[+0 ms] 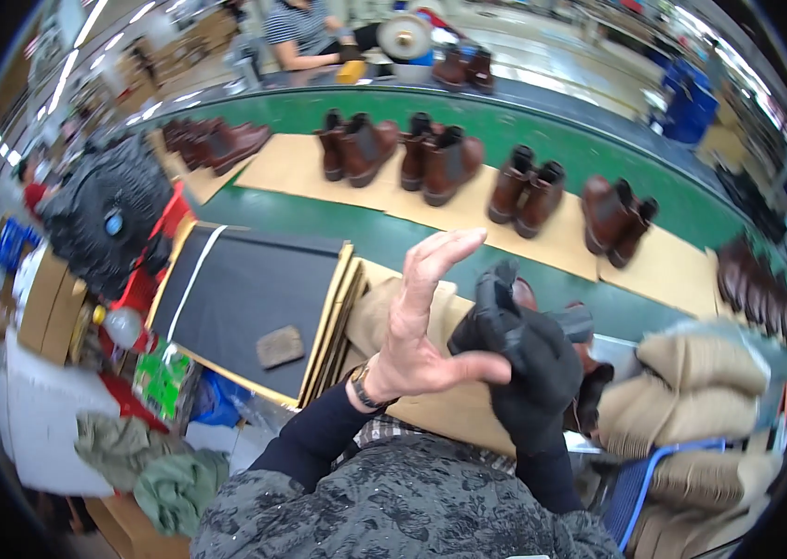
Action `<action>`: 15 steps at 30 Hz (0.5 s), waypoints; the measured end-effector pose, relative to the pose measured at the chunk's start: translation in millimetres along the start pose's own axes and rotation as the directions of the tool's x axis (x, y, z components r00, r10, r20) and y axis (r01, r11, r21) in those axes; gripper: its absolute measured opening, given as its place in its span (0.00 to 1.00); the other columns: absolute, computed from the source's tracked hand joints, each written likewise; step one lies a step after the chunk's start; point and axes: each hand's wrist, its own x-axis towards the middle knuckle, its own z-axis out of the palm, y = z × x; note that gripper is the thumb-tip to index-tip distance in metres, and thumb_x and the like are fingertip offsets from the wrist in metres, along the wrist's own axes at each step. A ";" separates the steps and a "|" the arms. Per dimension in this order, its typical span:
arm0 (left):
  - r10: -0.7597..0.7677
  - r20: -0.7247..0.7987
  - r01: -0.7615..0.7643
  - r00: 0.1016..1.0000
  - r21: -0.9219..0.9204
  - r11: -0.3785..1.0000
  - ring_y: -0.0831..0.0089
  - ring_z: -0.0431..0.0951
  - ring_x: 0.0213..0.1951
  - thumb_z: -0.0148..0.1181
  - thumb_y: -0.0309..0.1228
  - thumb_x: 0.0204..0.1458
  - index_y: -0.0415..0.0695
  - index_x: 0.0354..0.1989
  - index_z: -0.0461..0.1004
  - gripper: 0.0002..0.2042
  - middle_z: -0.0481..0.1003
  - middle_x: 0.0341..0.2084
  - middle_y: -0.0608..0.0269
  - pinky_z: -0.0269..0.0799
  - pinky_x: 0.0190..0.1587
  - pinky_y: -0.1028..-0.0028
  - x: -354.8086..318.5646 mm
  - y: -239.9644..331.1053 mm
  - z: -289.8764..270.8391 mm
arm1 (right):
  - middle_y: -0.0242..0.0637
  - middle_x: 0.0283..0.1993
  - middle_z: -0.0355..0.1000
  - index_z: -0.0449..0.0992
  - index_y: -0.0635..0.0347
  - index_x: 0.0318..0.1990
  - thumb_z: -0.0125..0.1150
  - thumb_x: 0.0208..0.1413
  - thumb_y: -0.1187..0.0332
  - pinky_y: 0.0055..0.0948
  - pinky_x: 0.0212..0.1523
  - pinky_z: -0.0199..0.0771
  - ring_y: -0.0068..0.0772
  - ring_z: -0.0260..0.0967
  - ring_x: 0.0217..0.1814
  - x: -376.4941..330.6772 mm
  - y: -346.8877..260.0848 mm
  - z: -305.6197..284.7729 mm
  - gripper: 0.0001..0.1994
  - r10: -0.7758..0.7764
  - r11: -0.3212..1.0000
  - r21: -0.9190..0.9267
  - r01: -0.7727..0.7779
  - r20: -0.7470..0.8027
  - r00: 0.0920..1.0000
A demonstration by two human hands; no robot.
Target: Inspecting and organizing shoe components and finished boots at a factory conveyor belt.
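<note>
My left hand (pixel 417 340) is bare, with a watch (pixel 362 387) at its wrist. It is open, fingers stretched upward and thumb out to the right. The thumb tip meets or overlaps the black glove on my right hand (pixel 535 368), which looks curled. A dark, slightly shiny piece (pixel 498 291) projects from its upper left; whether that is held or part of the glove I cannot tell. Just behind the glove, brown footwear (pixel 583 347) shows in part, mostly hidden.
Pairs of brown ankle boots (pixel 368 149) stand on cardboard sheets (pixel 293 168) along the green conveyor (pixel 305 110). A grey block (pixel 280 347) lies on black sheets (pixel 249 279) to the left. Beige shaped pieces (pixel 701 401) are stacked right. Across the belt sits a person (pixel 305 37).
</note>
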 end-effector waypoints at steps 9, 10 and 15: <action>-0.508 -0.053 0.248 0.860 -0.825 0.507 0.54 0.77 0.49 0.63 0.34 0.50 0.43 0.64 0.51 0.35 0.70 0.49 0.48 0.77 0.50 0.58 17.4 -5.7 43.3 | 0.45 0.49 0.73 0.75 0.61 0.48 0.70 0.44 0.72 0.34 0.49 0.73 0.46 0.72 0.50 -5.4 -21.5 -42.6 0.21 -0.100 0.992 -0.086 0.096 -0.036 0.994; -0.481 -0.117 0.178 0.869 -0.833 0.524 0.51 0.77 0.49 0.62 0.39 0.51 0.44 0.63 0.53 0.33 0.70 0.49 0.48 0.77 0.49 0.57 21.0 -17.6 41.8 | 0.45 0.49 0.73 0.75 0.61 0.48 0.70 0.44 0.72 0.34 0.49 0.73 0.46 0.72 0.50 -13.7 -19.7 -46.2 0.21 -0.096 0.991 -0.092 0.093 -0.033 0.995; -0.560 -0.167 0.086 0.811 -0.914 0.397 0.44 0.76 0.49 0.55 0.49 0.57 0.42 0.59 0.63 0.28 0.73 0.49 0.45 0.75 0.51 0.52 35.5 -22.3 46.1 | 0.39 0.33 0.75 0.75 0.59 0.48 0.67 0.53 0.63 0.27 0.37 0.72 0.32 0.74 0.35 -60.8 11.1 -3.8 0.17 0.335 0.825 0.084 -0.559 0.724 0.603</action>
